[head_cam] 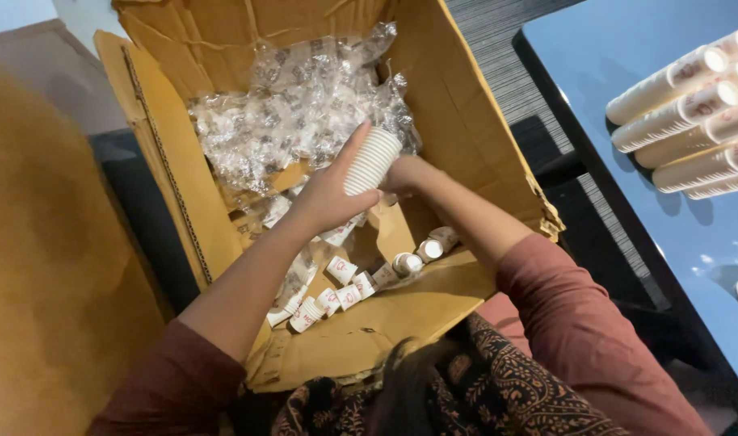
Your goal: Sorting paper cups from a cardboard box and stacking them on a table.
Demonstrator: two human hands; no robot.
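Single head view, looking steeply down, close over open cardboard box [458, 121].

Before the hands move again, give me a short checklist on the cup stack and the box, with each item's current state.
1. Left hand wrapped around the stack of paper cups: ok.
2. Right hand on the stack's lower end: cannot tell, contact hidden.
3. Stack lifted clear of the cardboard box walls: ok.
4. Loose cups lie on the box bottom: ok.
5. Plastic wrap clear of the stack: cannot tell.
6. Blue table has bare space beside the laid-down cup stacks: ok.
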